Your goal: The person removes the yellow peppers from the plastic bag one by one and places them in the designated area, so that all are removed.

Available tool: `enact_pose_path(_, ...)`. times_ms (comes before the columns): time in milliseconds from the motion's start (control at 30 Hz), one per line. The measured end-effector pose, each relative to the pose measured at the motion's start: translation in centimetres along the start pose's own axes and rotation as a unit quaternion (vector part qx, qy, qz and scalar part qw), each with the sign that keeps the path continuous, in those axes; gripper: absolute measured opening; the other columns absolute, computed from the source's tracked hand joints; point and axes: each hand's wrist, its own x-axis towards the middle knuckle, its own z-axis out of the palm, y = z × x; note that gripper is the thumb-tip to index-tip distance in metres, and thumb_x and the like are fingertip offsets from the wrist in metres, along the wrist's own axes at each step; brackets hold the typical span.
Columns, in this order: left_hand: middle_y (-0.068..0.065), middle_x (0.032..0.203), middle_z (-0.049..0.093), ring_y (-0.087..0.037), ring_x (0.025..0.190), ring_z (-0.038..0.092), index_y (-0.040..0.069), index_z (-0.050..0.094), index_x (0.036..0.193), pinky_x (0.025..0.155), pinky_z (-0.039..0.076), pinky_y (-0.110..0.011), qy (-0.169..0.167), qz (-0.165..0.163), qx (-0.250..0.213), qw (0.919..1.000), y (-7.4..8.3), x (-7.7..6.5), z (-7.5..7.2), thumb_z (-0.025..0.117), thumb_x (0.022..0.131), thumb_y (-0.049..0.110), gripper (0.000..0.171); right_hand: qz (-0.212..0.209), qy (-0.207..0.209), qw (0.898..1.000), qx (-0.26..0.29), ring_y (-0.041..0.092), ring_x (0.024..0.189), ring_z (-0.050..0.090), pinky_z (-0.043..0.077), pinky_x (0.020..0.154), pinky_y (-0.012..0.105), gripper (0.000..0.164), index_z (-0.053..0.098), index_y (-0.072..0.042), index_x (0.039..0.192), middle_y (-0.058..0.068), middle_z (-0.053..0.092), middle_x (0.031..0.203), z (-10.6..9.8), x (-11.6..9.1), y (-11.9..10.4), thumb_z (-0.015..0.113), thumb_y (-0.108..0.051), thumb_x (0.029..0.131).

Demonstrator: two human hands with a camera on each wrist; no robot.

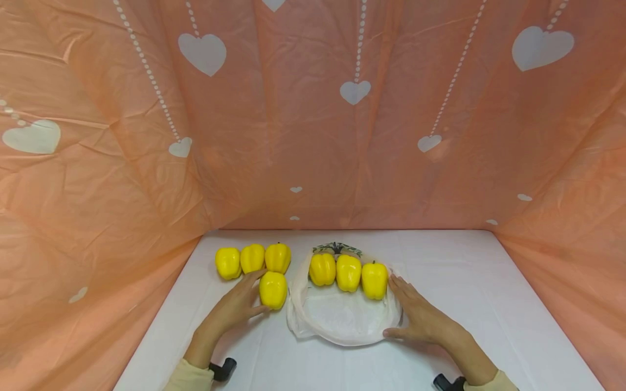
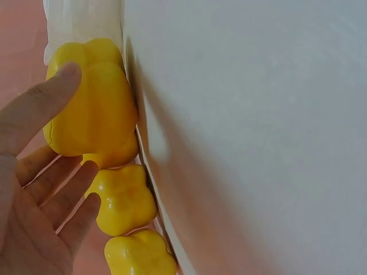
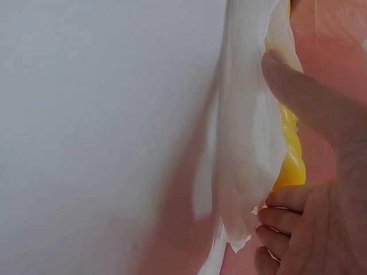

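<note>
My left hand (image 1: pixel 238 305) holds a yellow bell pepper (image 1: pixel 273 290) between thumb and fingers, left of a white plastic bag (image 1: pixel 298 320). In the left wrist view the thumb (image 2: pixel 63 86) lies on that pepper's near side, while some fingertips are hidden behind it. The bag lies with its mouth spread wide; three yellow peppers (image 1: pixel 349 273) sit in a row at its far side. Against the bag's right rim rests my right hand (image 1: pixel 423 317), thumb and fingers spread. The right wrist view shows its fairly straight fingers (image 3: pixel 284 223) beside the white plastic.
Three more yellow peppers (image 1: pixel 252 258) stand in a row at the table's back left. A green print (image 1: pixel 337 248) shows on the bag's far edge. Orange sheeting with white hearts (image 1: pixel 354 92) hangs behind and beside the white table (image 1: pixel 469 271).
</note>
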Motion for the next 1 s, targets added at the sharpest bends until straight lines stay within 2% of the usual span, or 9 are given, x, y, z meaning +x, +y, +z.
enact_pose_path(333, -0.024, 0.155, 0.053, -0.041, 0.141, 0.055, -0.004, 0.044, 0.157, 0.116, 0.047, -0.057, -0.002, -0.007, 0.028, 0.9996, 0.6, 0.3, 0.1, 0.095, 0.081, 0.013, 0.093, 0.008, -0.001, 1.0, 0.0, 0.052, 0.158, 0.024, 0.023, 0.127, 0.066, 0.127, 0.024, 0.007, 0.167, 0.028, 0.02, 0.174, 0.1, 0.1, 0.2, 0.088, -0.061, 0.081)
enact_pose_path(567, -0.024, 0.154, 0.054, -0.041, 0.142, 0.053, -0.006, 0.046, 0.155, 0.119, 0.044, -0.057, 0.008, 0.009, 0.036, 0.9993, 1.1, 0.4, -0.1, 0.098, 0.078, 0.018, 0.097, 0.007, -0.003, 1.0, 0.0, 0.052, 0.158, 0.024, 0.023, 0.127, 0.066, 0.127, 0.024, 0.007, 0.166, 0.028, 0.02, 0.174, 0.3, 0.1, 0.4, 0.088, -0.061, 0.081)
enact_pose_path(833, -0.021, 0.158, 0.052, -0.041, 0.146, 0.05, -0.001, 0.048, 0.157, 0.123, 0.04, -0.057, 0.004, -0.005, 0.015, 0.9999, 2.7, 1.1, -0.4, 0.091, 0.088, 0.023, 0.084, 0.005, -0.003, 1.0, 0.002, 0.052, 0.158, 0.024, 0.022, 0.127, 0.066, 0.128, 0.023, 0.008, 0.166, 0.029, 0.02, 0.174, 0.2, 0.1, 0.2, 0.088, -0.061, 0.081)
enact_pose_path(1000, -0.017, 0.16, 0.051, -0.039, 0.146, 0.05, 0.003, 0.049, 0.157, 0.121, 0.042, -0.058, 0.01, 0.008, -0.005, 0.9999, 4.2, 1.6, -0.1, 0.088, 0.092, 0.025, 0.079, 0.001, 0.003, 1.0, 0.001, 0.053, 0.158, 0.025, 0.023, 0.127, 0.066, 0.128, 0.024, 0.009, 0.166, 0.029, 0.021, 0.174, 0.2, 0.0, 0.1, 0.089, -0.061, 0.081)
